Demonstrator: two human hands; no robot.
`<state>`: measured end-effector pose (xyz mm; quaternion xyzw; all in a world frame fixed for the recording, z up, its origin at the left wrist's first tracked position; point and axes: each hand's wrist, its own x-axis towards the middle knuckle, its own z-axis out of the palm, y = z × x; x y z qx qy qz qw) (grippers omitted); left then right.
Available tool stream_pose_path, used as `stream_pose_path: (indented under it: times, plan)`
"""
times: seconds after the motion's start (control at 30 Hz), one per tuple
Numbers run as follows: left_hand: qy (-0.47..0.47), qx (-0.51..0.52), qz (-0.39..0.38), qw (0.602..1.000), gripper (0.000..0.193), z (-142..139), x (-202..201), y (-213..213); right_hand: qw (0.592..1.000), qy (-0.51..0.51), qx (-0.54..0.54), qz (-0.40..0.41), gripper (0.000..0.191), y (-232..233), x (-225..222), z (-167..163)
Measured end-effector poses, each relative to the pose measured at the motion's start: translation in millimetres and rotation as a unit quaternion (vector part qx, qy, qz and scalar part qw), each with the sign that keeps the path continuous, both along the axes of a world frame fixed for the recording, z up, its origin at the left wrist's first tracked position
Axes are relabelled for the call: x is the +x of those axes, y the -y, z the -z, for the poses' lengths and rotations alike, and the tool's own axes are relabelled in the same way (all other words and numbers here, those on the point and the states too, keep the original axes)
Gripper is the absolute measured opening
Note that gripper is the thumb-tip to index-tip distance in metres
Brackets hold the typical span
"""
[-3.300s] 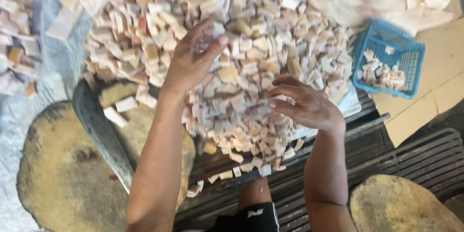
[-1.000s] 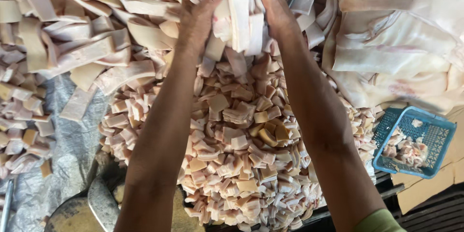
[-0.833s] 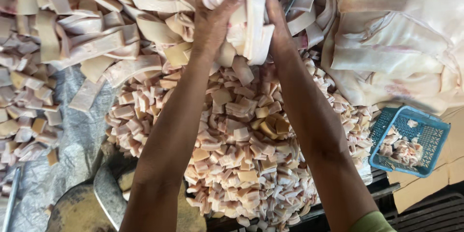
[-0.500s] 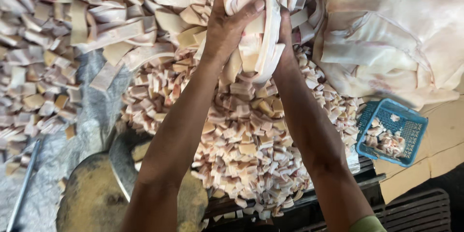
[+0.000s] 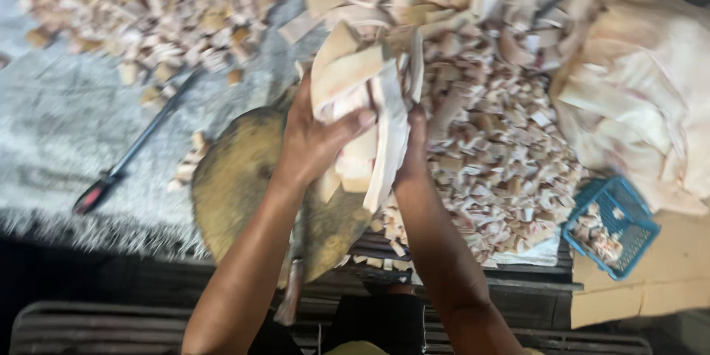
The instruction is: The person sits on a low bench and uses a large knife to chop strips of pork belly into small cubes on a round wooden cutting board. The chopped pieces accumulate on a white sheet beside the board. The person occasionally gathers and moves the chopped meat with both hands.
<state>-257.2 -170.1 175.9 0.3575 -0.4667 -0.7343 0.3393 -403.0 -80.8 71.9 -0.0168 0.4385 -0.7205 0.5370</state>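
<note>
We see a round wooden chopping block low in the middle. Left of it lies a long tool with a red handle on grey sacking. Right of it sits a heap of small cut pieces, and farther right a blue basket.

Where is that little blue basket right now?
The blue basket sits at the lower right of the head view, right of the pile of cut pieces, below the big pale slab, apart from both hands.
</note>
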Motion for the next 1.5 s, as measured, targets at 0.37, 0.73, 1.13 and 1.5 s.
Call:
stream_pose_path:
  times: [0.37, 0.73, 1.13, 1.5]
  plan:
    - [0.014, -0.015, -0.224, 0.974, 0.08, 62, 264, -12, 0.963, -0.001, -0.003, -0.268, 0.065, 58, 248, 13]
    - [0.475, 0.163, -0.242, 0.83, 0.081, 208, 346, 43, 0.886, -0.212, 0.072, -0.405, 0.069, 91, 278, 118]
    - [0.25, -0.42, 0.045, 0.871, 0.04, 157, 28, 2, 0.513, -0.762, 0.388, -0.069, 0.076, -60, -87, 14]
    - [0.572, -0.201, 0.3, 0.737, 0.083, 235, -53, 79, 0.663, -0.673, 0.329, -0.017, 0.032, -66, -194, 41]
